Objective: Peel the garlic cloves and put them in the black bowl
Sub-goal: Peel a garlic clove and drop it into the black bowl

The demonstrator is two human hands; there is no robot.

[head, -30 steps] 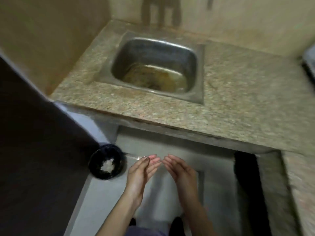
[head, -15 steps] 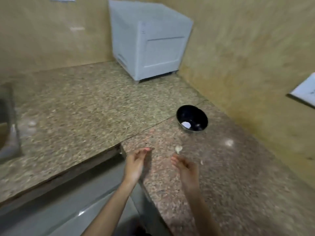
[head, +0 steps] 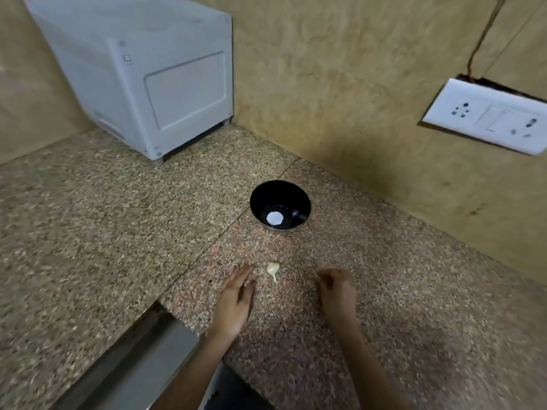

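Note:
A black bowl [head: 279,207] stands on the speckled granite counter [head: 414,291] near the wall corner, with a round white patch at its bottom. One pale garlic clove [head: 273,270] with a thin tail lies on the counter in front of the bowl. My left hand [head: 236,294] lies low over the counter just left of the clove, fingers straight, fingertips close to the clove but apart from it. My right hand [head: 336,287] is to the clove's right, fingers curled under, with nothing visible in it.
A white box-shaped appliance [head: 142,72] stands at the back left against the wall. A white socket panel [head: 488,118] is on the right wall. The counter's inner edge drops to a grey ledge [head: 142,359] at the lower left.
The view swung from the sink to the corner counter. Both hands moved from the open space below the counter onto it, either side of the garlic clove.

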